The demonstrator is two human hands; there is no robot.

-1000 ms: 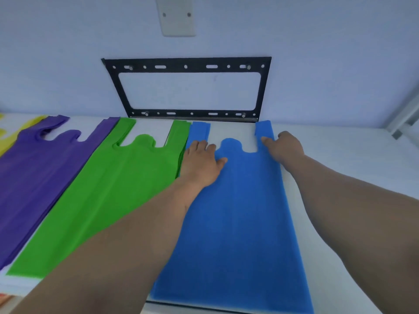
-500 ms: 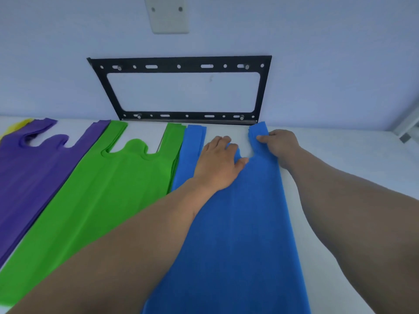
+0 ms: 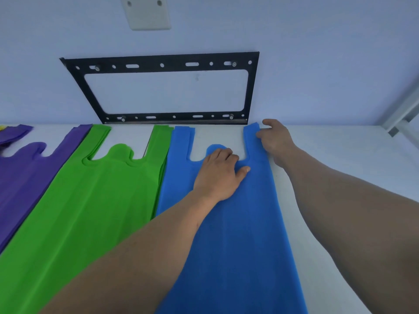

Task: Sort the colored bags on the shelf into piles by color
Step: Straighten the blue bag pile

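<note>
Three flat piles of bags lie side by side on the white shelf. The blue bags are on the right, the green bags in the middle, the purple bags on the left. A sliver of yellow bag shows at the far left edge. My left hand lies flat, fingers together, on the blue pile just below its handle cut-out. My right hand pinches the outer edge of the blue pile's right handle strip.
A black metal wall bracket is fixed to the wall just behind the piles. A white wall plate sits above it. A grey metal shelf post rises at the far right. Bare shelf surface lies right of the blue pile.
My left hand has slid right from the blue pile's left handle to its middle. My right hand has shifted to the outer edge of the right handle. The view has panned left.
</note>
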